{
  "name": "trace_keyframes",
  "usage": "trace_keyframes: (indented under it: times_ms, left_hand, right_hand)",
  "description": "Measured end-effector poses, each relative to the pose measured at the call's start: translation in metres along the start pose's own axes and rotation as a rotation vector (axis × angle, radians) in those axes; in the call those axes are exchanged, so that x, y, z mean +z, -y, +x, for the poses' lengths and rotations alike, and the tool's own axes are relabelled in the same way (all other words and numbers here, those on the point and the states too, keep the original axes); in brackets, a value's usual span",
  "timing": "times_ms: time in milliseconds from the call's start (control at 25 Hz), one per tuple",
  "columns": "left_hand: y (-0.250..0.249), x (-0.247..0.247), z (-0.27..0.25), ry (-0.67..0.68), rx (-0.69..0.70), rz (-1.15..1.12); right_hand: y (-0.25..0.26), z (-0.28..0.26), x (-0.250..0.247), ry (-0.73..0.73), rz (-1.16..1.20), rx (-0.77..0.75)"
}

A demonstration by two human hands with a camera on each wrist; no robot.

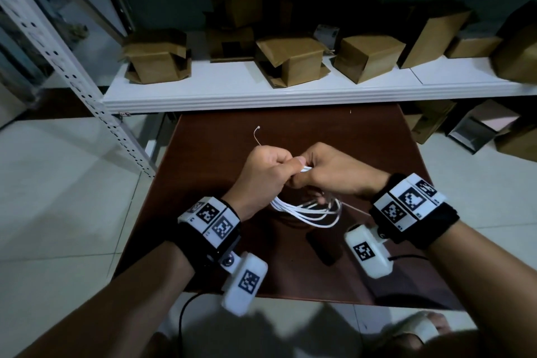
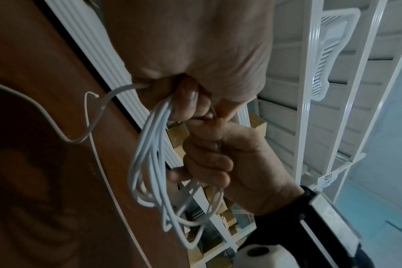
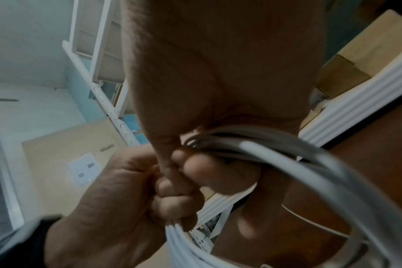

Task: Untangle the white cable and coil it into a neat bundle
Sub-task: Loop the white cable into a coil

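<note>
Left hand [image 1: 263,176] is curled round the top of the cable [image 1: 308,212], fingers wrapped tight on the gathered strands; a thin loose end [image 1: 257,135] sticks up just past its knuckles. The loops hang below and between both hands, above the brown table [image 1: 363,136], several turns roughly matched in size but a bit splayed at the bottom. Right hand [image 1: 334,173] touches the left, thumb and fingers pinching the same bunch at the top; a thin strand trails off under that wrist toward the table. Looks like late coiling, with the bundle being gathered or secured. To do it well: keep the left grip firm so turns don't slip, even out the loops with the right, then wrap the free end round the middle snugly, not so tight it kinks.
</note>
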State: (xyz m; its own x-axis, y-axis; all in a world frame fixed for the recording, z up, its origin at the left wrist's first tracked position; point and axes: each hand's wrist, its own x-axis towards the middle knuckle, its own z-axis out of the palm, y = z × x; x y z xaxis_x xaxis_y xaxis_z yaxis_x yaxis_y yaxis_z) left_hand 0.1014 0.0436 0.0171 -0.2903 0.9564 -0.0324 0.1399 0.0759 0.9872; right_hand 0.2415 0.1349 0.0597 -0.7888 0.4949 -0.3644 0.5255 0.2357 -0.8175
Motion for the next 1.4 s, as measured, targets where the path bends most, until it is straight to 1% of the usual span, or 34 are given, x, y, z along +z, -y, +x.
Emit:
trace_keyframes:
  times_ms: [80,160,320,400,480,560,640,760,920,1000,1120,1240,1320,1400]
  left_hand:
    - [-0.001,0.0,0.004,-0.002,-0.01,0.008]
    - [-0.009,-0.006,0.007,0.043,-0.044,-0.043]
    - [-0.02,-0.021,0.009,0.132,-0.108,-0.151]
    - [-0.02,-0.023,0.007,0.164,-0.086,-0.199]
    - [-0.017,-0.023,0.007,0.187,-0.026,-0.194]
    - [-0.015,-0.022,0.009,0.18,0.023,-0.169]
    - [-0.013,-0.024,0.012,0.156,0.06,-0.14]
    - [-0.01,-0.029,0.015,0.139,0.081,-0.086]
    - [-0.004,-0.027,0.013,0.167,0.06,0.034]
    - [0.001,-0.024,0.012,0.179,0.048,0.115]
    - [0.004,-0.021,0.012,0.193,0.043,0.255]
    - [0.005,-0.018,0.012,0.188,0.04,0.433]
    - [0.005,-0.017,0.013,0.191,0.04,0.427]
    - [0.003,-0.018,0.015,0.183,0.043,0.364]
  right_hand:
    - [0.001,0.002,0.001,-0.046,0.043,-0.007]
    - [0.003,0.004,-0.001,-0.132,0.053,-0.037]
    - [0.005,0.007,-0.005,-0.202,0.251,-0.081]
    - [0.005,0.007,-0.011,-0.282,0.363,-0.081]
    - [0.005,0.008,-0.014,-0.334,0.482,-0.061]
    - [0.005,0.009,-0.013,-0.343,0.568,-0.053]
    - [0.004,0.012,-0.009,-0.327,0.604,-0.056]
    - [0.003,0.012,-0.008,-0.272,0.483,-0.065]
    - [-0.001,0.008,-0.007,-0.152,0.297,-0.057]
    - [-0.002,0.008,-0.003,-0.128,0.133,-0.052]
    - [-0.004,0.01,0.0,-0.146,-0.101,-0.045]
    - [-0.004,0.01,0.004,-0.17,-0.24,-0.062]
    - [-0.004,0.01,0.006,-0.199,-0.275,-0.065]
    - [-0.003,0.011,0.005,-0.247,-0.249,-0.07]
